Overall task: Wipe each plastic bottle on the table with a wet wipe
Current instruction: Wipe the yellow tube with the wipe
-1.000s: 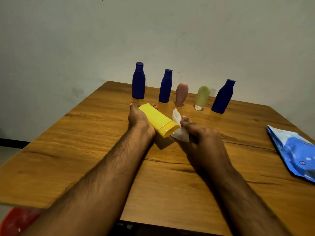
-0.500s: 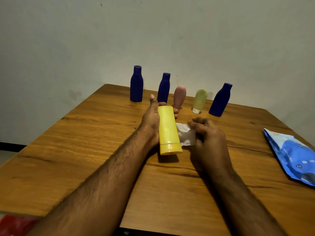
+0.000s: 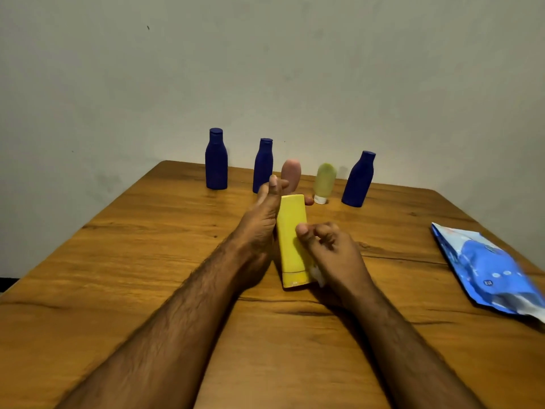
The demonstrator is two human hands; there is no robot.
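My left hand (image 3: 259,228) holds a yellow plastic bottle (image 3: 290,246) from its left side, cap end toward me, above the middle of the wooden table (image 3: 147,261). My right hand (image 3: 330,255) presses a white wet wipe (image 3: 318,275) against the bottle's right side; only a small corner of the wipe shows under the palm. At the table's far edge stand three dark blue bottles (image 3: 216,159) (image 3: 262,165) (image 3: 359,180), a pink tube (image 3: 291,174) and a pale green tube (image 3: 324,183) on its white cap.
A blue wet-wipe pack (image 3: 489,270) lies flat near the table's right edge. A plain wall rises directly behind the row of bottles.
The yellow bottle has turned from slanting to pointing straight away from me. My right hand with the wipe has moved from beside the cap onto the bottle's side, covering most of the wipe.
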